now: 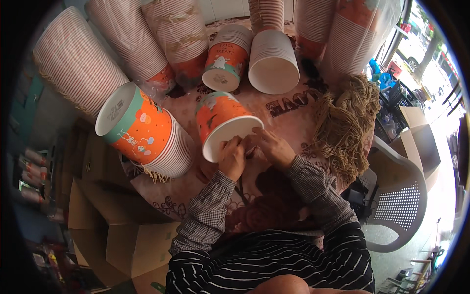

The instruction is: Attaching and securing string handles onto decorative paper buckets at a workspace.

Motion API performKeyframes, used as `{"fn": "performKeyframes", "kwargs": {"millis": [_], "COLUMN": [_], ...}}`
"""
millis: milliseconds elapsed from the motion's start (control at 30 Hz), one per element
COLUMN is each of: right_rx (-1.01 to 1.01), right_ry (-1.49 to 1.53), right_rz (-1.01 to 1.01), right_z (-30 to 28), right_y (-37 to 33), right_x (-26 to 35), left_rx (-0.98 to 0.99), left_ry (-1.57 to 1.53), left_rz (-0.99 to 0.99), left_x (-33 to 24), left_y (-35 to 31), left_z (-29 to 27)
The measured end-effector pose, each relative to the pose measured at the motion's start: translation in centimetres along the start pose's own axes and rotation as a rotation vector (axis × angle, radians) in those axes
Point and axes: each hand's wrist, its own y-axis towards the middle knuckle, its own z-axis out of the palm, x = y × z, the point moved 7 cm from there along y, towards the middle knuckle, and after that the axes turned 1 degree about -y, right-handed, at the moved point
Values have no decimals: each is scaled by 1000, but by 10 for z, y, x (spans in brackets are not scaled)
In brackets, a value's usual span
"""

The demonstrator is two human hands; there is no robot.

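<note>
An orange paper bucket (220,113) with a green base band and white inside lies tilted, its mouth facing me. My left hand (232,158) is closed in front of the lower part of that mouth, its fingertips pinched together. What it pinches is too small to make out. Beside it, my right hand (275,148) has its fingers bent over the right side of the rim, touching the bucket. The fingertips of both hands nearly meet there. Left of the hands lies a nested stack of the same buckets (147,128), its printed side outward.
Behind stand more nested buckets, one stack with a white open mouth (274,68), others in clear plastic (129,39). A heap of tan strings (342,130) lies on the right of the patterned tablecloth (289,105). Cardboard boxes (139,250) stand lower left, a plastic chair (399,203) right.
</note>
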Motion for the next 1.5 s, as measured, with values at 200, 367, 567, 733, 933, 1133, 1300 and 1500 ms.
{"fn": "performKeyframes", "kwargs": {"millis": [200,367,567,733,933,1133,1300,1500], "right_rx": [136,221,334,471,218,-48,-24,161], "right_ry": [145,66,109,603,744,469,397,145], "right_rz": [207,395,362,379,423,367,352,383], "right_z": [-4,3,28,20,4,-6,-7,21], "right_y": [-8,-20,-27,-19,-10,-10,-10,-21], "right_x": [-16,-29,-40,-17,-13,-21,-19,-33], "left_rx": [-6,44,-1,71,291,201,202,43], "left_ry": [23,66,-280,-863,-1336,-1047,-791,-644], "left_rz": [18,-39,-196,-445,-643,-419,-332,-247], "left_x": [-3,6,16,37,29,26,17,9], "left_y": [8,8,7,-2,-6,-3,0,3], "left_z": [7,10,7,22,38,34,23,13]}}
